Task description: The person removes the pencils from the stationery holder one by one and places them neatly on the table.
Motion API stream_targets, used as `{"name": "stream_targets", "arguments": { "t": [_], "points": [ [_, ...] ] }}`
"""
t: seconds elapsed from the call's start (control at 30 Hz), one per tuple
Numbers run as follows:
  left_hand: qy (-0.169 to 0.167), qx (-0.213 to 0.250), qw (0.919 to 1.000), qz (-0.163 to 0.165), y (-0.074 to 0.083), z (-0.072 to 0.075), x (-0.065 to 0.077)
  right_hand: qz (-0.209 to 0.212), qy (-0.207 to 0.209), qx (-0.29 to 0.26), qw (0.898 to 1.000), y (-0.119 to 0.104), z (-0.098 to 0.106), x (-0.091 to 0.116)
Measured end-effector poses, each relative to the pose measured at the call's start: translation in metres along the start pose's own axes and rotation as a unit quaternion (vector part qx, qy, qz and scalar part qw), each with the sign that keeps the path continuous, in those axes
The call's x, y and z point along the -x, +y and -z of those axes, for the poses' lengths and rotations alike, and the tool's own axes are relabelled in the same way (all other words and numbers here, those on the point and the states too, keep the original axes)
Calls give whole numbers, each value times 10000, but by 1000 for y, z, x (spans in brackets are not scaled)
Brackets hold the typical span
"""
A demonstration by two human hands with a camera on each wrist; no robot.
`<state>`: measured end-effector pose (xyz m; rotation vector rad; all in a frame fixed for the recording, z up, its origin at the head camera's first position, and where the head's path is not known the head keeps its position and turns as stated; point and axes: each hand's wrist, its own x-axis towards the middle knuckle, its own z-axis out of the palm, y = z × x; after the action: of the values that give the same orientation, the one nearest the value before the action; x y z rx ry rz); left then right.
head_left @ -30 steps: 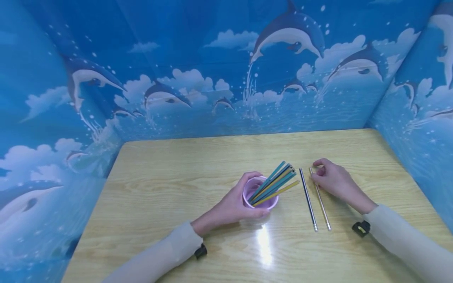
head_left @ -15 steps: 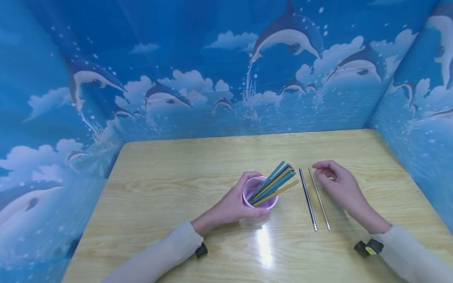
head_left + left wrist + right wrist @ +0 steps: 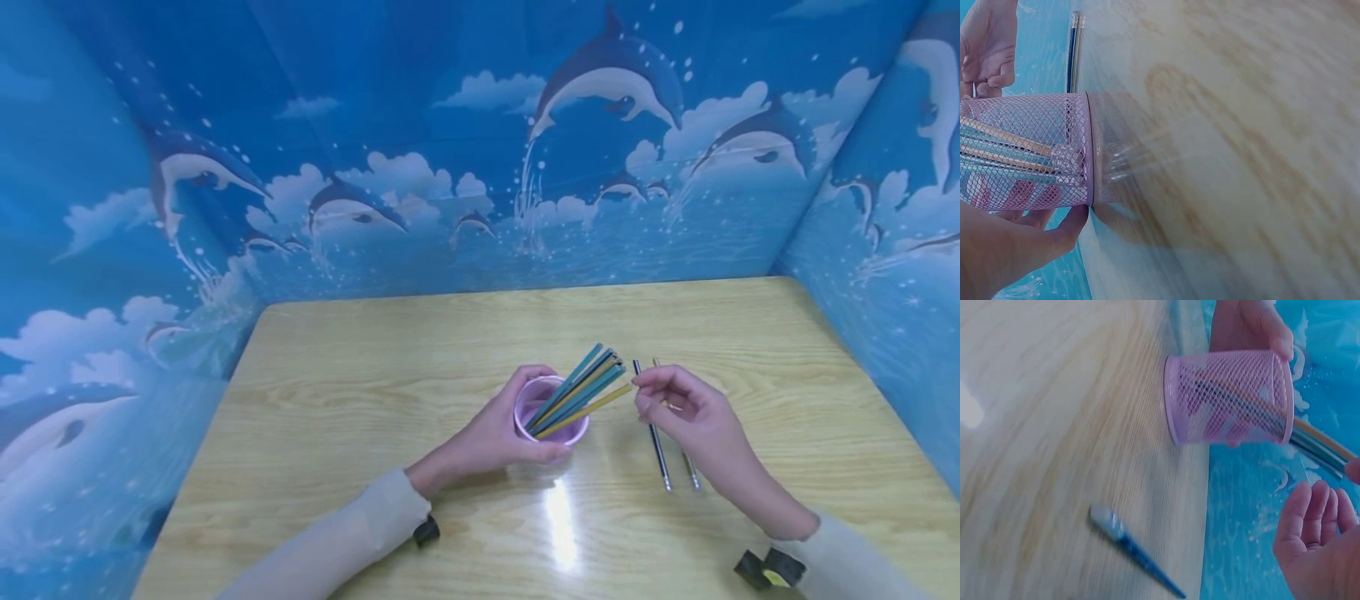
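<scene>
In the head view my left hand (image 3: 498, 429) grips a pink mesh pencil cup (image 3: 527, 400), its fingers and thumb around the side. Several pencils (image 3: 581, 387), green, dark and yellow, lean to the right inside it. The left wrist view shows the mesh cup (image 3: 1029, 150) with pencil ends at its bottom. My right hand (image 3: 701, 421) is at the free end of the yellow pencil (image 3: 600, 403), fingers loosely bent; whether they touch it is unclear. Beneath that hand a dark pencil (image 3: 660, 458) and a gold-coloured pencil (image 3: 690, 471) lie on the table, partly hidden.
The wood-grain table (image 3: 360, 358) is bounded at the back and sides by blue dolphin-print sheets (image 3: 420, 217). A bright light reflection (image 3: 560, 525) lies on the tabletop in front of the cup. Both wrists wear dark straps.
My right hand has left the gold-coloured pencil, which stays on the table, and moved left to the yellow pencil's end. My left hand and the cup have stayed put.
</scene>
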<state>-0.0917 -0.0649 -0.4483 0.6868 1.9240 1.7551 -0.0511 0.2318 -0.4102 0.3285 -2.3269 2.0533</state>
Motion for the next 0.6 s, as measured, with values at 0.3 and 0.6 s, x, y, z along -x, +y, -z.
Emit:
{"name": "stream_targets", "arguments": {
  "t": [0.3,0.6],
  "points": [
    [38,-59,9999,90,-1,0,0,-270,-56,257,9993,-3,-21,0],
    [-22,-31,10000,-48,0,0,1,-241,42,279,9993,-4,-28,-1]
  ]
}}
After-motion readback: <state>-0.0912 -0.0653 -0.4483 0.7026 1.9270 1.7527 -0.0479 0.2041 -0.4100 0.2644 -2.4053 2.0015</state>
